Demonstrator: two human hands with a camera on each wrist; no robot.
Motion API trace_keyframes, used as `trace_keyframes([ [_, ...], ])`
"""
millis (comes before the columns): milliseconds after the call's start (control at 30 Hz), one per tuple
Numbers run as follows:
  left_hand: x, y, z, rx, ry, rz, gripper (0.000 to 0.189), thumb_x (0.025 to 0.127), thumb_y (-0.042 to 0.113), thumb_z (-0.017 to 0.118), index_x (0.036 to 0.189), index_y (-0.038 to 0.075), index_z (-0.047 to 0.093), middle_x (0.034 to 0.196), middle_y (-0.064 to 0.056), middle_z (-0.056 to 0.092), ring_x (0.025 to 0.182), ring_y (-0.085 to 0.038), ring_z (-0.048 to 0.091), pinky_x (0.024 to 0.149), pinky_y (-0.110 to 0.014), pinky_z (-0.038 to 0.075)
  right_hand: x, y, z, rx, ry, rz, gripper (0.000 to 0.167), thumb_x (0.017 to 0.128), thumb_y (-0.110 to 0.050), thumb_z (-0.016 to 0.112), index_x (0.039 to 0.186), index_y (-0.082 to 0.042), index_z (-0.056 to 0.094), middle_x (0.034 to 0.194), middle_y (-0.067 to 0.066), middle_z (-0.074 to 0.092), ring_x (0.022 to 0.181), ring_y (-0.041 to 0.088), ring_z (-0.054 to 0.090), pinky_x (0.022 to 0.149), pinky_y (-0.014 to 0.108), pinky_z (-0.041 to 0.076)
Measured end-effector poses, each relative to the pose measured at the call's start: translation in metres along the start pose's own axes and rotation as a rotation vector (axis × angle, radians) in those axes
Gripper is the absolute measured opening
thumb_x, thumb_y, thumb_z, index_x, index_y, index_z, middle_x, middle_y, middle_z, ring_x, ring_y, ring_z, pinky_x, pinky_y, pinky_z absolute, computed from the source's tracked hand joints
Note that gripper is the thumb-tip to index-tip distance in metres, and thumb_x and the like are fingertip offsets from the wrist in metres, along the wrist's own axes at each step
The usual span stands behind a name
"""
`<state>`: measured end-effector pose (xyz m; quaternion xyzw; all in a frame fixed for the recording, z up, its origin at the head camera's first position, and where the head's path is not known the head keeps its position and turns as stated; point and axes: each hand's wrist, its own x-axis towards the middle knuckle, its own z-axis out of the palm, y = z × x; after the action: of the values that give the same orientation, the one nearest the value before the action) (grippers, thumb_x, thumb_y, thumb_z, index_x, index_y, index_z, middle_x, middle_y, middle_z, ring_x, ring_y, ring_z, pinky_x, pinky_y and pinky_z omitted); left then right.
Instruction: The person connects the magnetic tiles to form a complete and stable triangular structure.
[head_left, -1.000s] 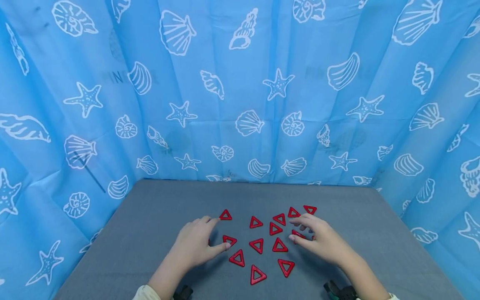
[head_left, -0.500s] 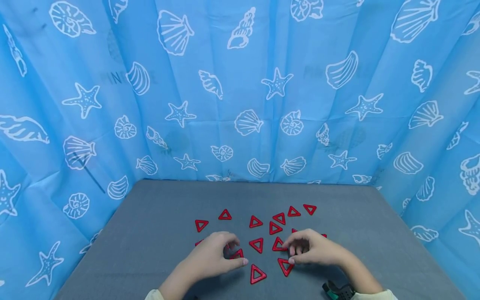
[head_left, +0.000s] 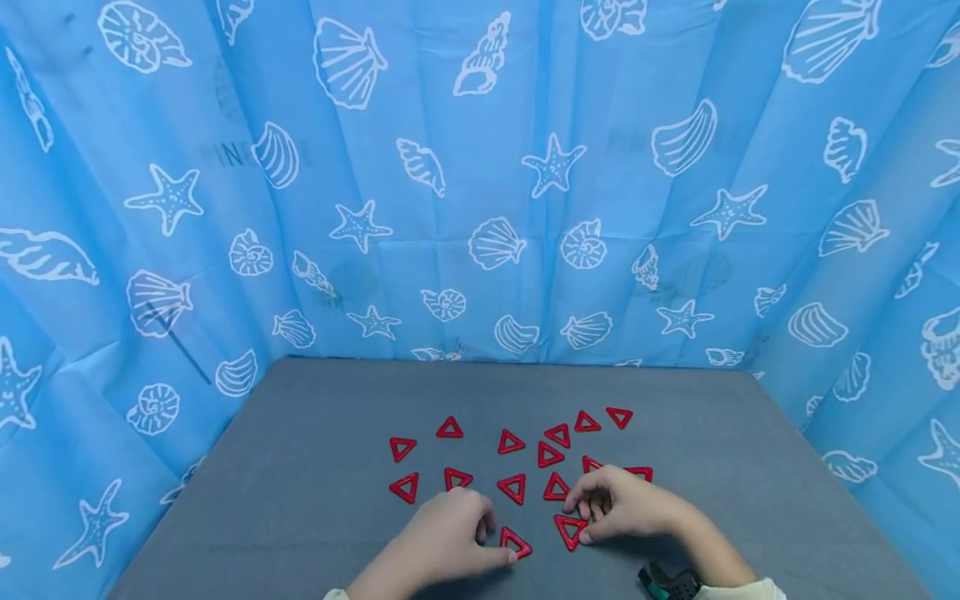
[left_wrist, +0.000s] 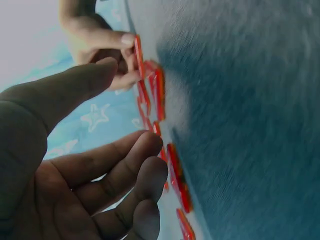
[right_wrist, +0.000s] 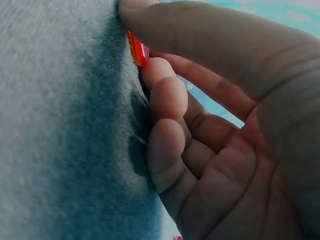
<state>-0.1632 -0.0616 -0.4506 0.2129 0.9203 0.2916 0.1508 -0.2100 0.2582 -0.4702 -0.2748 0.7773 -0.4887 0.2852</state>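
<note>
The place is a curtained-off work area; anything more specific cannot be told. Blue seashell-and-starfish curtains hang beyond the hands and to both sides, closing in a gray cloth-covered table below them.

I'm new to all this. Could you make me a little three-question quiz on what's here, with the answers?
1. Multiple choice: what is printed on the blue curtain?
A) Cars
B) Shells and starfish
C) Leaves

2. True or false: the red triangles are stacked in one pile on the table.

3. Which hand pinches a triangle?

Key:
1. B.
2. False; they lie spread out.
3. The right hand; a triangle shows between its thumb and fingers.
</note>
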Motion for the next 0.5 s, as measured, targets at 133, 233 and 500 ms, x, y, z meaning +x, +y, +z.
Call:
trace_keyframes([
  [133, 0.0009, 0.0025, 0.0050, 0.039, -0.028, -0.001, 0.030, 0.084, 0.046, 0.088, 0.079, 0.021, 0.071, 0.064, 0.010, 0.056, 0.059, -0.006, 0.052, 0.054, -0.026, 0.043, 0.0016, 0.0009, 0.0018, -0.029, 0.012, -0.012, 0.020, 0.091, -0.009, 0.083, 0.109, -0.004, 0.075, 0.091, 0.026, 0.065, 0.069, 0.006, 0.057, 0.064, 0.021, 0.050],
  [233, 0.0016, 0.0035, 0.0085, 0.055, -0.043, 0.017, 0.029, 0.084, 0.043, 0.089, 0.077, 0.023, 0.069, 0.064, 0.011, 0.055, 0.059, -0.005, 0.050, 0.054, -0.026, 0.042, 0.0016, 0.0004, 0.0027, -0.050, 0.018, -0.025, 0.019, 0.091, -0.009, 0.082, 0.108, -0.004, 0.075, 0.090, 0.026, 0.064, 0.070, 0.006, 0.057, 0.064, 0.021, 0.050],
  [500, 0.0057, 0.0084, 0.0085, 0.130, -0.053, 0.038, 0.018, 0.087, 0.030, 0.089, 0.084, 0.020, 0.074, 0.067, 0.013, 0.055, 0.061, -0.003, 0.051, 0.056, -0.025, 0.044, 0.0016, -0.0074, 0.0081, -0.123, 0.038, -0.044, 0.017, 0.092, -0.013, 0.082, 0.106, -0.007, 0.075, 0.088, 0.022, 0.064, 0.068, 0.003, 0.057, 0.064, 0.022, 0.050],
])
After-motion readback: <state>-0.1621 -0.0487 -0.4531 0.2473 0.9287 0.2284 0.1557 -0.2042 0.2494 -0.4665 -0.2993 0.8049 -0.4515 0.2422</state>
